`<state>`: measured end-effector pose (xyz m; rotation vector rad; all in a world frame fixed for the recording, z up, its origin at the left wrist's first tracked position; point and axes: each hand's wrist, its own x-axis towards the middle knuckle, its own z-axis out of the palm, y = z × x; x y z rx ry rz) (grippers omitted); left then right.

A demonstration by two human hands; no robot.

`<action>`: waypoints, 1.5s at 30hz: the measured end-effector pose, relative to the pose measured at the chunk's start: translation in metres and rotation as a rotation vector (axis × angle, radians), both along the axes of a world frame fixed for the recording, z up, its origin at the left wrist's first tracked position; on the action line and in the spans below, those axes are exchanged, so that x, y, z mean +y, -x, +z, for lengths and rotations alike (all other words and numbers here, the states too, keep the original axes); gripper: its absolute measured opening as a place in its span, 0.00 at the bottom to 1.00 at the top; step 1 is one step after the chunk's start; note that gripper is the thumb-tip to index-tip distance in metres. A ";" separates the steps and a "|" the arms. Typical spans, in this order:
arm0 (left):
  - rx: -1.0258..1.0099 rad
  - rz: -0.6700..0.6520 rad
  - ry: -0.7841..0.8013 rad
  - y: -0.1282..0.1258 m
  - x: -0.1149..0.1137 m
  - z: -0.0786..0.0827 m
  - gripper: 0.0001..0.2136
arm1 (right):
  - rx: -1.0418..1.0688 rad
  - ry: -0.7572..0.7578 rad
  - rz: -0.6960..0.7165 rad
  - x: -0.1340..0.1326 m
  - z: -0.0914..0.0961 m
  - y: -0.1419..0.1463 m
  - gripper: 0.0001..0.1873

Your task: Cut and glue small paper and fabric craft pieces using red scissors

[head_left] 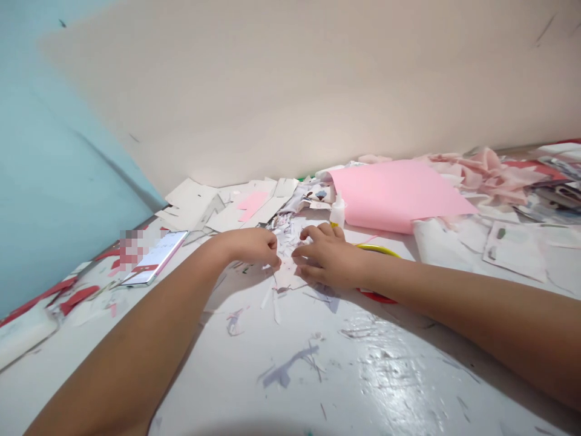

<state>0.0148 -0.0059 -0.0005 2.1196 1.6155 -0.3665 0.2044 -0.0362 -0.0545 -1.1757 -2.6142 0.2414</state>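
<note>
My left hand [254, 247] is closed, fingers curled in, at the edge of a heap of shredded white paper [287, 237]. What its fingertips hold, if anything, is hidden. Across from it, my right hand [329, 257] rests palm down with fingers bent and apart, on or just over a small pale piece of paper [285, 277]. Behind the right hand stands a white squeeze bottle [338, 212]. A yellow curved rim [380, 249] and a red edge show from under the right wrist; their object is mostly covered.
A large curled pink sheet [399, 197] lies at the back right, beside crumpled pink pieces [490, 172]. Cut white card [193, 203] is at the back left. A phone [158, 257] with a lit screen lies at left. Paper scraps [290, 366] dot the white table [218, 387].
</note>
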 end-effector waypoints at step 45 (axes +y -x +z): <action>-1.036 0.086 -0.428 0.002 -0.007 0.016 0.13 | 1.320 0.752 0.006 0.012 -0.005 0.001 0.16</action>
